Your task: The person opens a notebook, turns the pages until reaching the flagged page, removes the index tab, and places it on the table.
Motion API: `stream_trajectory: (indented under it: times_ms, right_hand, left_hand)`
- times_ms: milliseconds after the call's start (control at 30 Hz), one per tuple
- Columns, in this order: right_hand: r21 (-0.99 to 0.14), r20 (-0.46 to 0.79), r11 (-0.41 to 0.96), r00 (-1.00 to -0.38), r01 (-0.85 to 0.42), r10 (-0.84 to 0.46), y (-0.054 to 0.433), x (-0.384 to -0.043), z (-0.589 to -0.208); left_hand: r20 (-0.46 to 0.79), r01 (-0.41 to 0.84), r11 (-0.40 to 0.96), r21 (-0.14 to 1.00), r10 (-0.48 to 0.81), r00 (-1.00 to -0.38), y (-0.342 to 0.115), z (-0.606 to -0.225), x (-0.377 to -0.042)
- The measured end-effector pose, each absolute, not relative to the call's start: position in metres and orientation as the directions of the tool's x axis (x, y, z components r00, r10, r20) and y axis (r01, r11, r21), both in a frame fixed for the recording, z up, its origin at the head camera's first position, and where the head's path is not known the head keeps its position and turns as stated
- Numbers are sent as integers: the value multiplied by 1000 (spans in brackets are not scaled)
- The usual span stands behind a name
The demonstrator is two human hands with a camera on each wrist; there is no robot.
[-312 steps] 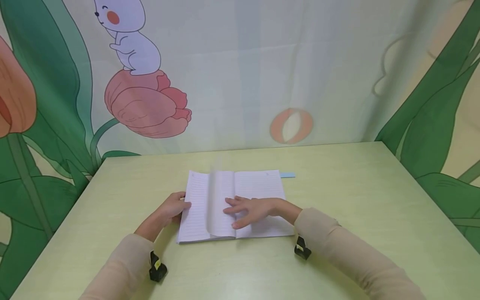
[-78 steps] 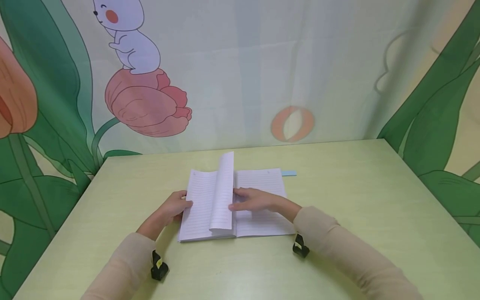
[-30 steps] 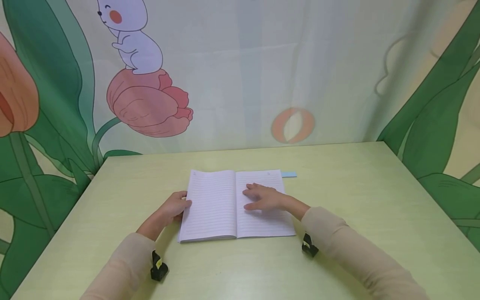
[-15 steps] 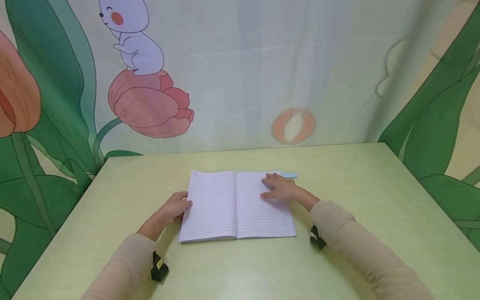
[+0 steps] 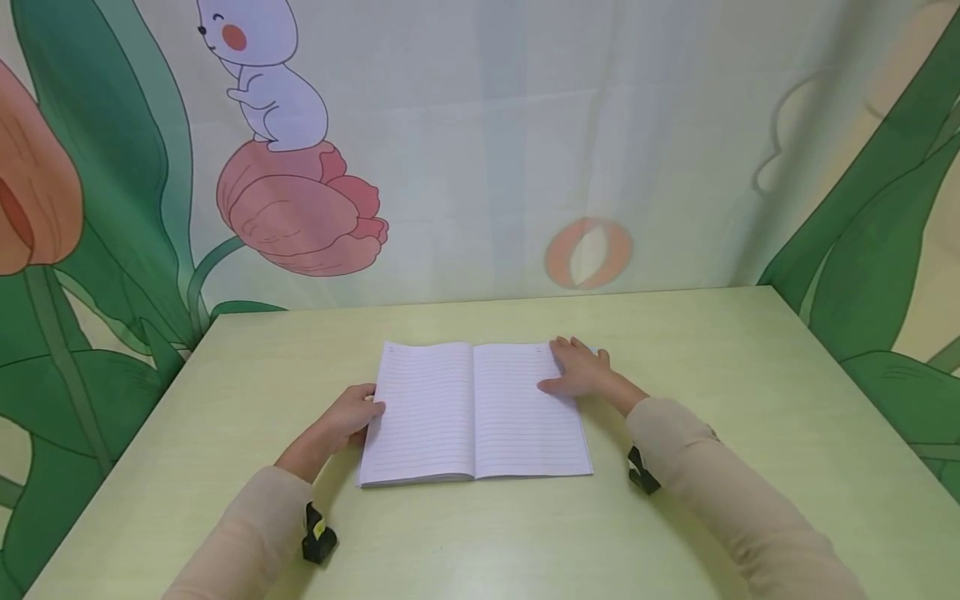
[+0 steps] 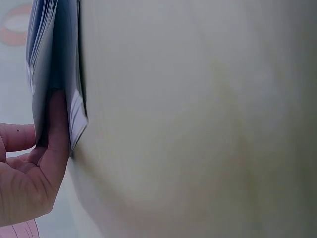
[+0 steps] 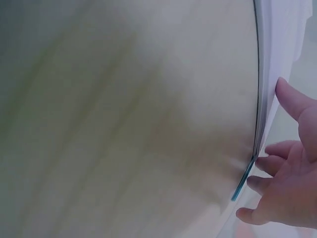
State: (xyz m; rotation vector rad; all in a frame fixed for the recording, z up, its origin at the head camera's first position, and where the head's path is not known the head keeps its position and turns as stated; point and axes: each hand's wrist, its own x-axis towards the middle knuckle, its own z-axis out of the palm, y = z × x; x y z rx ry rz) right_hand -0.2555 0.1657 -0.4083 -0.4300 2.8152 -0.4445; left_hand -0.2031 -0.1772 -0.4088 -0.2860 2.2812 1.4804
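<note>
An open lined notebook (image 5: 427, 417) lies flat on the table, with ruled pages on both sides. My left hand (image 5: 347, 414) grips its left edge, thumb on top of the pages. In the left wrist view, a finger (image 6: 55, 124) goes in between the sheets. At the upper right corner, my right hand (image 5: 581, 368) has its fingers spread over the page edge. Its thumb (image 7: 292, 99) touches the page in the right wrist view. A blue strip (image 7: 242, 181) sticks out from the notebook beside those fingertips; in the head view the hand hides most of it.
The light-green table (image 5: 480, 542) extends around the notebook on every side. Behind it hangs a curtain (image 5: 465, 167) printed with flowers and a white animal. A small black device (image 5: 318, 537) hangs by each sleeve cuff.
A lifted sheet has come down flat, leaving both pages open. My right hand has moved right and away from me, from mid-notebook to the upper right corner. The left hand stays put.
</note>
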Motion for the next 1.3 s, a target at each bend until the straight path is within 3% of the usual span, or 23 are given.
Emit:
stream_trajectory:
  times_ms: [1000,1300]
  right_hand:
    - [-264,-146,929,-941,-259,-304,163,-251,-411]
    - [-334,-162,903,-927,-271,-338,159,-250,-410]
  left_hand:
    - [-438,-381,419,824,45,-898,-177,-409,-203]
    - [-439,-380,427,821,46,-897,-178,-410,-203]
